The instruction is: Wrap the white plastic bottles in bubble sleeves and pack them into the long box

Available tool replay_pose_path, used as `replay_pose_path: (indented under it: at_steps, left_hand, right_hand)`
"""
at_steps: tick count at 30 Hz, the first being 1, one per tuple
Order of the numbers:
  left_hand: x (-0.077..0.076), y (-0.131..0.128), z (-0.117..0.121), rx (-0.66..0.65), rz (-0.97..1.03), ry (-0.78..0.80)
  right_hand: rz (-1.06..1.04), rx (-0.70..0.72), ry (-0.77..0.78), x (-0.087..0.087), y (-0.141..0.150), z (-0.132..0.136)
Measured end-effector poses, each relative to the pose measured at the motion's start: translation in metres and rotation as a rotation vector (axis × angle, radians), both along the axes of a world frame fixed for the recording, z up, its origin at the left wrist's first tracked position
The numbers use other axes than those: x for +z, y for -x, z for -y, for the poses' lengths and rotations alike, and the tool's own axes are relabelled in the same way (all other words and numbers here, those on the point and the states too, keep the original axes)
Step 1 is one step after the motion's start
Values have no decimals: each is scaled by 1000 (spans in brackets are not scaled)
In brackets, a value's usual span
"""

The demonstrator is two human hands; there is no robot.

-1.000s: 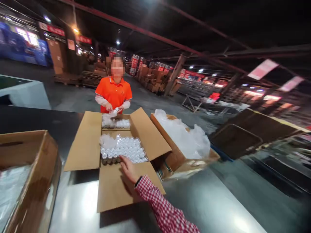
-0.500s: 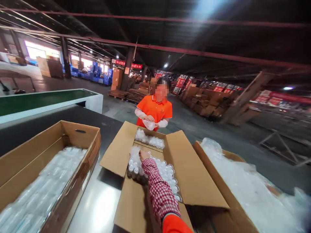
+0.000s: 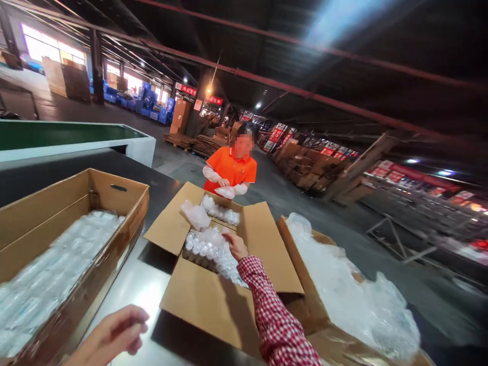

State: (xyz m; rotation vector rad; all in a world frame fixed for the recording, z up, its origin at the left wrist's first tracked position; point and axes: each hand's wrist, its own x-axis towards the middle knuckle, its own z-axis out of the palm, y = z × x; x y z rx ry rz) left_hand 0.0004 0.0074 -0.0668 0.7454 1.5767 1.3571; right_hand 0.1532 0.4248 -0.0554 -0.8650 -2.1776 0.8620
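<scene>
My right hand (image 3: 236,247), in a red-and-white checked sleeve, reaches over the open cardboard box (image 3: 208,295). Its fingers are closed at the edge of a thin clear plastic bag (image 3: 211,236), lying over rows of clear bottle-like containers (image 3: 202,249) packed upright. Another crumpled bag (image 3: 196,215) is by the box's far left flap. Low at the left, above the metal table, my left hand (image 3: 118,330) has loosely bent fingers apart and nothing in them. What exactly the containers are is too small to tell.
A long carton (image 3: 129,213) at left holds wrapped clear items. To the right, another carton (image 3: 301,259) overflows with clear plastic bags (image 3: 335,284). Across the box stands a co-worker (image 3: 232,168) in orange, handling a clear bag. A green conveyor (image 3: 68,134) lies at back left.
My left hand has come into view at lower left. My right hand has shifted right across the containers, and a crumpled bag now shows by the far left flap. The camera view has turned.
</scene>
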Motion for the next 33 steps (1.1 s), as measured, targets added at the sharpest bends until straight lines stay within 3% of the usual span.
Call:
replay_pose_path:
  at_steps: [2,4,8,10,15,19,22,25,28,30,33]
  left_hand:
    - [-7,-9,-25,-130,20,-84]
    - [-17,-19,-50,-169,-22,-147]
    - [-28,-40,-91,-8,-252,-247]
    - [-23,-46,-102,7,-220,-278]
    - [3,-51,-95,-242,35,-401]
    - [12,-52,-78,-175,209,-377]
    - [10,-48,-70,-43,239,-342]
    - [4,-43,-62,76,130,-317]
    - [-6,-45,-56,143,23,-264]
    - [-11,-52,-54,146,16,-205]
    - [-17,-61,-50,113,-20,-194]
  right_hand:
    - [-123,-86,29,8,-18,17]
    - [-221,-119,84,17,-32,40]
    - [-324,-81,235,26,-47,100]
    - [-415,-46,351,24,-51,129]
    - [-691,-86,699,7,-60,179]
    - [-709,-166,834,-22,-58,208]
    - [-692,-228,894,-52,-55,226]
    - [-613,-267,911,-74,-55,236]
    - [-566,-332,731,-74,-56,250]
    - [-478,-183,542,-62,-53,267]
    - [-282,220,392,-45,-40,295]
